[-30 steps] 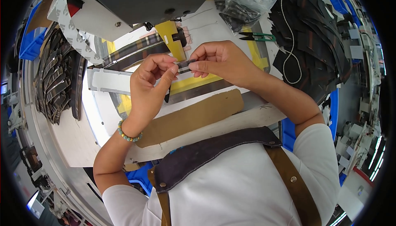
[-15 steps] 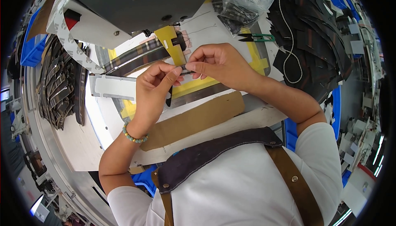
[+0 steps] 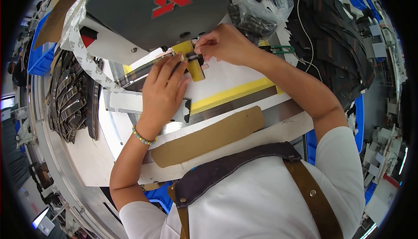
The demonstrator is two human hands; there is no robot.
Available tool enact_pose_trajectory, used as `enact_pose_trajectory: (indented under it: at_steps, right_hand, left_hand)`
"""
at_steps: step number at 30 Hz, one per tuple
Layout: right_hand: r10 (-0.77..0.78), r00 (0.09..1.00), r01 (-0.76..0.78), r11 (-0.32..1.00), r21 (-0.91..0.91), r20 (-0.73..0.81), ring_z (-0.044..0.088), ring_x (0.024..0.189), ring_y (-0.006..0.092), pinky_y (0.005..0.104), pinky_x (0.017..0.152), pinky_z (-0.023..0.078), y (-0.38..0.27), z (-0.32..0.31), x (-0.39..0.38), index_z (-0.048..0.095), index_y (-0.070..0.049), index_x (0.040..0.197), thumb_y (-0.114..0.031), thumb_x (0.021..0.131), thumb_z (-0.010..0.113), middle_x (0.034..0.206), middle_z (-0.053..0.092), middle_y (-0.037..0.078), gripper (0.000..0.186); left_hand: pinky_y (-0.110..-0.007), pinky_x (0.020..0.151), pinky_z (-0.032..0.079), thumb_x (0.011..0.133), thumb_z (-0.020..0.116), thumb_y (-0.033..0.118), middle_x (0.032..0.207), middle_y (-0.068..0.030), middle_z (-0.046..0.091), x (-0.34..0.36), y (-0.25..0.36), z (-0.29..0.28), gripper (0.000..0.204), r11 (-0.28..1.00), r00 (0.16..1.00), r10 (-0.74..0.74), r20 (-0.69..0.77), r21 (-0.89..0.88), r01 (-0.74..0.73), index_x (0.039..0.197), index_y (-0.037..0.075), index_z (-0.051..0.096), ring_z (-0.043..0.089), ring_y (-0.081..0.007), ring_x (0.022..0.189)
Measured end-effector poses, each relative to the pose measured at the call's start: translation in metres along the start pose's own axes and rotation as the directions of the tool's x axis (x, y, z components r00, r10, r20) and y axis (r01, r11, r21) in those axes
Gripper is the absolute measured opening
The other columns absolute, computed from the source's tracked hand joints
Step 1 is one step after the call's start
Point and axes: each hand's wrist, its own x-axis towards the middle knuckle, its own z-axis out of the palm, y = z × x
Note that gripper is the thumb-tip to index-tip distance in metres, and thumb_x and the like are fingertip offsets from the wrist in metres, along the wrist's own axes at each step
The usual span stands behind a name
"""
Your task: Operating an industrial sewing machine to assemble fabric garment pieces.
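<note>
My left hand lies with its fingers stretched out over a plaid fabric strip with a zipper. Its fingertips reach the edge of an upright yellow plate under the machine head. From the right, my right hand has thumb and fingers pinched together beside a small dark part at that plate. Whatever the pinch holds is too small and hidden to name. Below the left hand's palm, a white plate with a grey edge lies on the worktop.
The dark sewing machine head overhangs the work. Plaid strips are piled at left, dark fabric pieces at right. Green-handled thread snips lie near a clear plastic bag. A brown board lies along the front edge.
Both hands have parted from a shared pinch on a small dark strip. The left has flattened onto the plaid strip; the right has moved up toward the machine. The whole view has shifted slightly.
</note>
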Motion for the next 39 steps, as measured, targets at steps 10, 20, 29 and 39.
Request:
enact_pose_trajectory:
  at_steps: [10,20,29,39]
  right_hand:
    - [-0.296,0.940,0.277,0.953,-0.123,-0.173,0.074,0.067,0.0233,0.0338,0.067,0.058,0.023,0.014,0.009,0.081,-0.003,0.094,-0.016,0.089,0.075,0.076,0.077,0.009,0.015]
    - [-0.645,0.760,0.486,0.476,-0.733,0.085,0.064,0.122,0.0253,0.0405,0.100,0.053,0.035,0.015,-0.042,0.073,-0.004,0.131,-0.008,0.094,0.069,0.142,0.065,0.005,0.037]
    - [-0.721,0.686,0.547,0.424,-0.722,0.096,0.063,0.123,0.0219,0.0393,0.100,0.049,0.039,0.019,-0.037,0.072,-0.003,0.130,-0.013,0.097,0.065,0.137,0.068,0.005,0.035]
    - [-0.708,0.699,0.528,0.415,-0.741,0.101,0.063,0.127,0.0225,0.0402,0.102,0.050,0.037,0.020,-0.038,0.073,-0.003,0.130,-0.015,0.098,0.068,0.138,0.069,0.004,0.035]
  left_hand:
    - [-0.049,0.115,0.044,0.092,0.078,0.032,0.159,-0.0085,0.055,0.004,0.002,0.004,0.063,0.997,0.982,0.009,0.190,0.078,-0.024,0.147,0.005,0.062,0.046,-0.0388,0.147]
    - [-0.045,0.110,0.049,0.090,0.080,0.030,0.158,-0.0089,0.058,0.004,0.000,0.004,0.063,0.992,0.986,0.022,0.165,0.116,-0.041,0.144,0.001,0.063,0.050,-0.0361,0.148]
    - [-0.044,0.108,0.051,0.088,0.081,0.026,0.158,-0.0085,0.057,0.002,-0.002,0.005,0.064,0.992,0.984,0.041,0.175,0.115,-0.061,0.144,0.003,0.063,0.054,-0.0347,0.144]
    - [-0.048,0.112,0.048,0.092,0.079,0.030,0.154,-0.0193,0.053,0.001,0.010,0.009,0.062,0.982,0.981,-0.015,0.194,0.185,-0.022,0.144,0.001,0.061,0.053,-0.0400,0.141]
